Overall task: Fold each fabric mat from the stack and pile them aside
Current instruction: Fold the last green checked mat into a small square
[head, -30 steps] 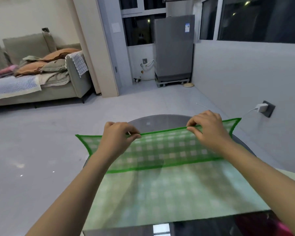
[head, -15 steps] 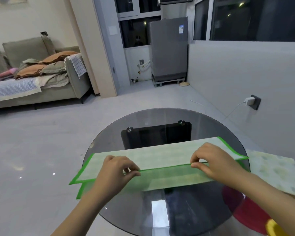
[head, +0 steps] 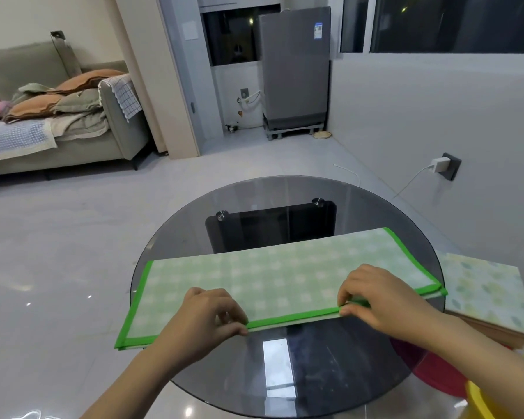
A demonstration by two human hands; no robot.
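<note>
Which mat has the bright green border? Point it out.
The green-checked mat folded on the glass table, pinched by both hands. The stack at right has a pale leaf print and no green edging.

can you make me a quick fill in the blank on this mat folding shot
1. The mat under both hands has a border coloured ____.
2. It lies on a round ____ table.
3. The left hand and right hand pinch the mat's ____ edge.
4. The stack of other mats sits to the ____ of the table.

Missing words: green; glass; near; right
</note>
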